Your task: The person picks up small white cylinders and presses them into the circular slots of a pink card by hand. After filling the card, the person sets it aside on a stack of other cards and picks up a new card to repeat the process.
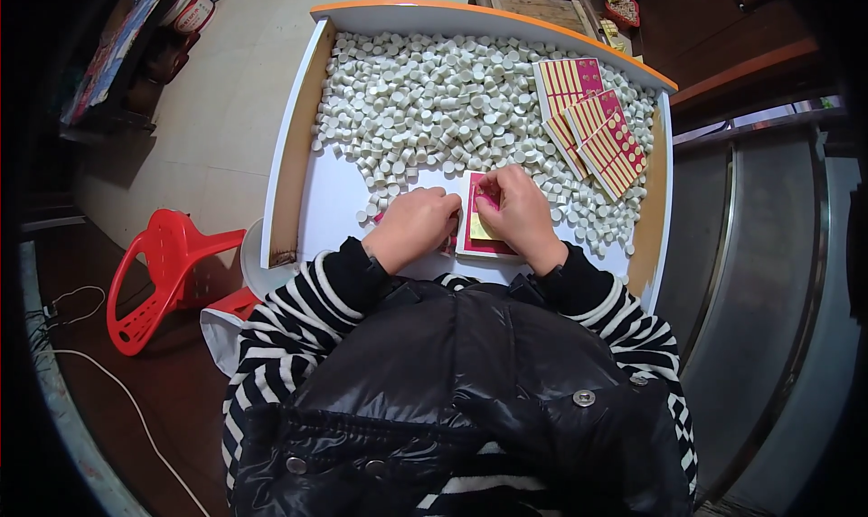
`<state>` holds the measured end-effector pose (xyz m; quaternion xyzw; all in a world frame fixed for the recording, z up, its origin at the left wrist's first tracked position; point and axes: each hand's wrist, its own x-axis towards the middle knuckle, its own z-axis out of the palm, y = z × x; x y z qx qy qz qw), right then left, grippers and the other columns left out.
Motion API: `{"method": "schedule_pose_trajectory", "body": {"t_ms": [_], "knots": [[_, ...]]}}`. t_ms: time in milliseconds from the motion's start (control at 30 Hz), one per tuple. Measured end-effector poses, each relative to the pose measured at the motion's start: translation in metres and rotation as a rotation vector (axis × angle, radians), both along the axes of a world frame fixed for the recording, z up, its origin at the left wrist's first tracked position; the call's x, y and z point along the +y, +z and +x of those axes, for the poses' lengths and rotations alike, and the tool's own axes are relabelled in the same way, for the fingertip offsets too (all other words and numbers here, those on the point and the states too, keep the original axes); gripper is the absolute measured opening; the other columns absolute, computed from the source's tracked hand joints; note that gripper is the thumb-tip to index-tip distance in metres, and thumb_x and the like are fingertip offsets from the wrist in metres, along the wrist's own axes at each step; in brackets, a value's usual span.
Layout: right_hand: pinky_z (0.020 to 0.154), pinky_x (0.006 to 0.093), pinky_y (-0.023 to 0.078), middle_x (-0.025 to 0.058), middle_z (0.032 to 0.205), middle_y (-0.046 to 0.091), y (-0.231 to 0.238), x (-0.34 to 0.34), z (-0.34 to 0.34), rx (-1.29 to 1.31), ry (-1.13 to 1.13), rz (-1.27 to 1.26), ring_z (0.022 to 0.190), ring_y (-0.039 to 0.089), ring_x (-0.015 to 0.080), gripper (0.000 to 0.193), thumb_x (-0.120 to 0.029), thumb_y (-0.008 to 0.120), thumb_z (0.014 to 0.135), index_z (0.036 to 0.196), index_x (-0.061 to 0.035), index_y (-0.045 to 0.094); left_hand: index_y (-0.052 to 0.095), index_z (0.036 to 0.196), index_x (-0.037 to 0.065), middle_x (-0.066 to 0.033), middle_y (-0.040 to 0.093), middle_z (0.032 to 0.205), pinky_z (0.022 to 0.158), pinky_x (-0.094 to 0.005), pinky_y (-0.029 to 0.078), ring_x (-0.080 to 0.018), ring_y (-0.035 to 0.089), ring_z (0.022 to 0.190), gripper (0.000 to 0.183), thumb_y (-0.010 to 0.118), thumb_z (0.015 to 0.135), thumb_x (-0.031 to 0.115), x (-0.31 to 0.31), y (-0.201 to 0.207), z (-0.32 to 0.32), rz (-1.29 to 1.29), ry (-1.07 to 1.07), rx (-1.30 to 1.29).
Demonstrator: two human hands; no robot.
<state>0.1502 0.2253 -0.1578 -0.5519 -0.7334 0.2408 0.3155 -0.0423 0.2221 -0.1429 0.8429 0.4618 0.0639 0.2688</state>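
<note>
My left hand [412,228] is closed beside the left edge of a small stack of magenta-and-cream sticker sheets [485,246] at the tray's near side. Its curled fingertips meet over something I cannot make out, with a bit of pink showing by them. Over the stack, my right hand [522,213] has thumb and fingers pinched together at the top sheet; whatever is between them is hidden. Just beyond both hands lies a broad heap of small white cylinders [425,101]. More magenta sheets with cream strips and round stickers [608,146] rest fanned out on the heap's right side.
The shallow tray [291,146] has white and wooden sides and an orange far edge [506,15]. Left of it stand a red plastic chair [172,264] and a white bag [217,336]. Grey panels [759,273] rise at the right; a wooden stool [533,9] is beyond the tray.
</note>
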Motion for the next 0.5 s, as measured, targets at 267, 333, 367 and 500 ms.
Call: {"method": "schedule_pose_trajectory", "body": {"t_ms": [267, 333, 367, 500], "knots": [[0.065, 0.0342, 0.049, 0.0093, 0.081, 0.057, -0.001, 0.004, 0.009, -0.056, 0.019, 0.004, 0.073, 0.06, 0.0245, 0.019, -0.013, 0.069, 0.074, 0.088, -0.0041, 0.059, 0.054, 0.09, 0.001, -0.0106, 0.06, 0.074, 0.058, -0.0326, 0.047, -0.0202, 0.058, 0.063, 0.019, 0.057, 0.09, 0.02, 0.011, -0.004, 0.012, -0.323, 0.379, -0.576], [0.064, 0.0339, 0.049, 0.0091, 0.08, 0.057, 0.003, 0.003, 0.013, -0.074, 0.017, 0.002, 0.072, 0.06, 0.0234, 0.019, -0.013, 0.069, 0.075, 0.088, -0.0038, 0.059, 0.055, 0.093, 0.003, -0.0026, 0.056, 0.073, 0.056, -0.0242, 0.042, -0.0112, 0.053, 0.062, 0.016, 0.053, 0.093, 0.019, 0.013, -0.001, 0.023, -0.652, 0.51, -0.824], [0.066, 0.0331, 0.049, 0.0084, 0.082, 0.058, 0.011, 0.002, 0.015, -0.003, 0.019, -0.118, 0.074, 0.06, 0.0217, 0.017, -0.013, 0.068, 0.077, 0.087, -0.0031, 0.058, 0.056, 0.095, 0.003, 0.0014, 0.054, 0.073, 0.054, -0.02, 0.04, -0.0067, 0.05, 0.062, 0.016, 0.051, 0.095, 0.018, 0.014, 0.0, 0.025, -0.82, 0.575, -0.946], [0.075, 0.0309, 0.048, 0.0074, 0.092, 0.06, 0.02, 0.002, 0.027, 0.354, 0.024, -0.47, 0.082, 0.06, 0.0175, 0.012, -0.011, 0.064, 0.082, 0.086, -0.0011, 0.059, 0.058, 0.102, 0.004, 0.0003, 0.058, 0.078, 0.057, -0.0195, 0.042, -0.0063, 0.053, 0.065, 0.013, 0.055, 0.092, 0.013, 0.012, -0.012, 0.03, -0.775, 0.515, -1.071]]}}
